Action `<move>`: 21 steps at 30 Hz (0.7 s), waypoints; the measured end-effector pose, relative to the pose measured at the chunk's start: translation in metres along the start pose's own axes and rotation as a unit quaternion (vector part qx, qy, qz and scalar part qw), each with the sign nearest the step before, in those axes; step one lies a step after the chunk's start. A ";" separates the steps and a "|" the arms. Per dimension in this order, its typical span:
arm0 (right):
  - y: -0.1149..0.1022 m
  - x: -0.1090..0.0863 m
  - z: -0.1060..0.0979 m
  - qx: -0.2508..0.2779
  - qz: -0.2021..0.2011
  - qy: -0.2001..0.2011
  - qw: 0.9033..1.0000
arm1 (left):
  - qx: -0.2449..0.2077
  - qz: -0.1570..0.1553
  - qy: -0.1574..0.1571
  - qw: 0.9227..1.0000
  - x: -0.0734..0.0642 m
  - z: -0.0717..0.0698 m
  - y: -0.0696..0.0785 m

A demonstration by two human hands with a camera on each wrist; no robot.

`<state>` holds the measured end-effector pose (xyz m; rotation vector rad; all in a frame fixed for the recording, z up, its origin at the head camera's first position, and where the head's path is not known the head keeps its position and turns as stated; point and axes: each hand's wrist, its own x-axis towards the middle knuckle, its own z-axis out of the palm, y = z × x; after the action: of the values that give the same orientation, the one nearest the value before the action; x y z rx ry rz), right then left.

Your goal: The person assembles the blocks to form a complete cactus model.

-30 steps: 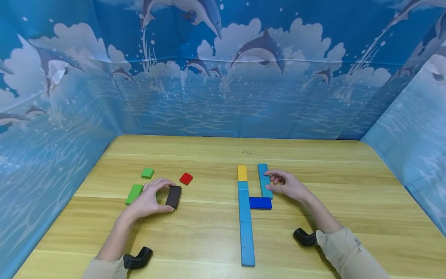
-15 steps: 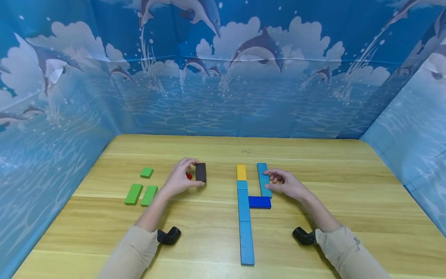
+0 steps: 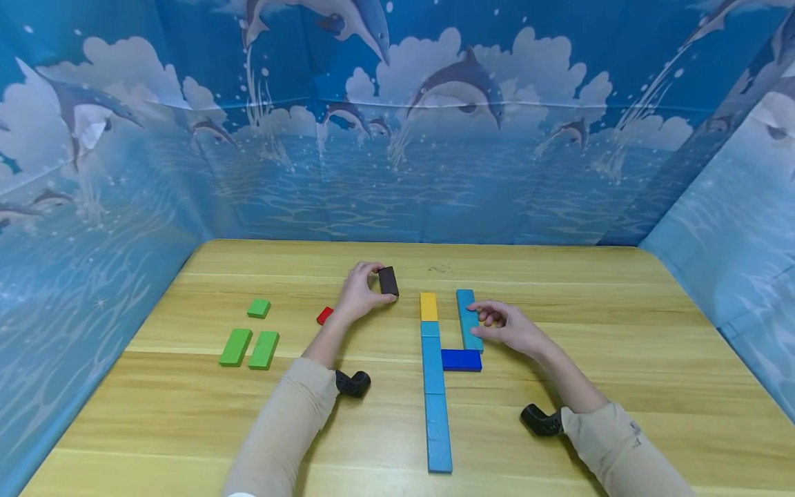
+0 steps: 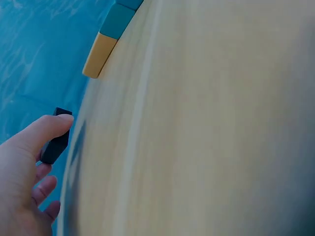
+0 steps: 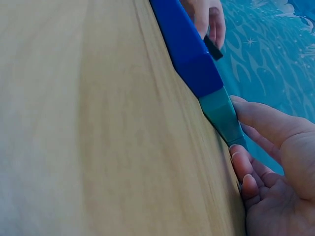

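Note:
Between thumb and fingertips, my left hand [image 3: 357, 293] holds a dark brown rectangular block [image 3: 388, 281], raised off the table in the left wrist view. It is to the left of and beyond the yellow block [image 3: 428, 306], which heads a long column of light-blue blocks [image 3: 438, 435]. My right hand [image 3: 512, 328] touches the right side of two light-blue blocks [image 3: 465, 298] standing end to end, thumb and forefinger apart along them. A dark blue block [image 3: 462, 360] lies crosswise between that pair's near end and the long column.
On the left of the wooden table [image 3: 186, 421] lie a small green block [image 3: 259, 308] and two larger green blocks [image 3: 235, 347]. A red block [image 3: 325, 315] is partly hidden by the left arm. A dolphin-print cloth [image 3: 373, 186] encloses the back and sides.
My left hand has carried the dark brown block right and away from me, from beside the green blocks to near the yellow block. My right hand and the laid-out blocks have stayed put.

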<state>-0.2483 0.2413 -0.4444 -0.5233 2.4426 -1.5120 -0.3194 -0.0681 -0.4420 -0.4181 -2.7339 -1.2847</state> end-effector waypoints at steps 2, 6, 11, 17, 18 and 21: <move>0.000 0.000 0.000 0.000 -0.001 -0.001 1.000 | -0.009 -0.006 0.005 1.000 0.005 0.004 -0.002; 0.001 0.000 0.000 -0.001 -0.003 -0.001 1.000 | -0.014 -0.008 0.010 1.000 0.011 0.012 -0.001; 0.002 0.001 0.000 0.002 -0.002 -0.001 1.000 | 0.001 -0.002 0.011 1.000 0.016 0.019 0.003; 0.001 0.001 0.000 0.006 -0.002 -0.003 1.000 | 0.035 -0.003 0.008 0.999 0.021 0.028 0.007; 0.001 0.001 0.000 0.006 -0.002 -0.002 1.000 | 0.039 -0.002 0.005 0.999 0.022 0.029 0.008; 0.001 0.001 0.000 0.009 0.000 -0.001 1.000 | 0.051 -0.004 -0.008 0.999 0.024 0.032 0.011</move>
<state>-0.2492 0.2413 -0.4454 -0.5228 2.4256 -1.5302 -0.3383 -0.0318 -0.4501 -0.4115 -2.8012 -1.1426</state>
